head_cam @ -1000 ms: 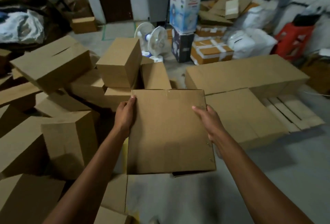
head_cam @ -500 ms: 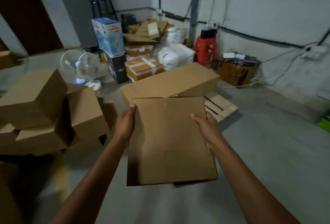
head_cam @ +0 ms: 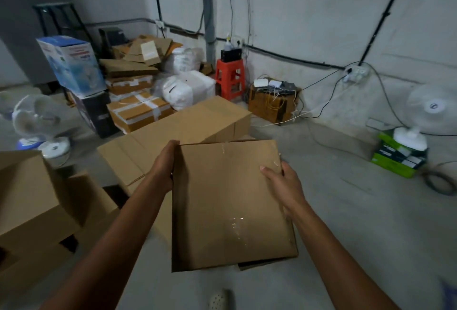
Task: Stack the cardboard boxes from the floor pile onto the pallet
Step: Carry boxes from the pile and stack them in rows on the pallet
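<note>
Held box: a cardboard box (head_cam: 230, 201) at the centre of the frame, off the floor, between both hands.
Left hand (head_cam: 164, 163): grips the box's left edge near the far corner.
Right hand (head_cam: 282, 181): thumb on the top face, fingers curled over the right edge.
Behind it: long boxes (head_cam: 197, 121), just above centre.
Lower left: piled boxes (head_cam: 29, 198).
Upper centre: red stool (head_cam: 230, 78) by the wall.

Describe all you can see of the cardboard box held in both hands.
The box is plain brown cardboard, its broad face turned to the camera, with clear tape shining along the middle. It is held off the floor. The left hand grips its left edge, the right hand its right edge. A flap shows under its near right corner.
</note>
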Motion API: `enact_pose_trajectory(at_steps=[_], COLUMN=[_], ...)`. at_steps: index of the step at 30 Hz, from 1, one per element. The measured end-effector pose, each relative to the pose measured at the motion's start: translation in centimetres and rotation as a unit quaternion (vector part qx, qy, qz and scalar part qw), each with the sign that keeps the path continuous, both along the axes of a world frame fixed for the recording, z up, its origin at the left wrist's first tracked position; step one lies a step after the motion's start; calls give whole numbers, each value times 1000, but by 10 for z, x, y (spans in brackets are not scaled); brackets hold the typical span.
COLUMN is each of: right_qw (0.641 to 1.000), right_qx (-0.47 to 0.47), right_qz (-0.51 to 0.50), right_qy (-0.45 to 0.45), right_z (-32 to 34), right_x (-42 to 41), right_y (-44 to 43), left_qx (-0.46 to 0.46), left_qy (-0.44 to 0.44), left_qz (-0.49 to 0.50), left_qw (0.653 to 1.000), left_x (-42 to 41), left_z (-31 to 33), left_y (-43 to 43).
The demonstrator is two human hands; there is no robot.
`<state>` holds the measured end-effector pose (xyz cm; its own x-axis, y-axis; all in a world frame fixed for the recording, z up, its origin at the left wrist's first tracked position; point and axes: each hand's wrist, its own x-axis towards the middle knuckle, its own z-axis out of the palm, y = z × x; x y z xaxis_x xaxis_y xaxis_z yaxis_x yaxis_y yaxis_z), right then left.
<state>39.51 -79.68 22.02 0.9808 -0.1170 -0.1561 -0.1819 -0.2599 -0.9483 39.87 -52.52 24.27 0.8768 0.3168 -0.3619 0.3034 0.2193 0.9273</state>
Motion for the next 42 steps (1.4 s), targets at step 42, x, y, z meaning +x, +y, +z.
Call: enact_pose_trajectory(at_steps=[42], right_qw=[950], right_qx=[2], right_qz=[209], right_qy=[230], right_z=[-23], right_x=[640], right_y=[-106], left_qx=[-262], left_qy=[78], left_qz=[195], left_qw=[942], left_x=[461], left_z=[-85], left_y=[-168])
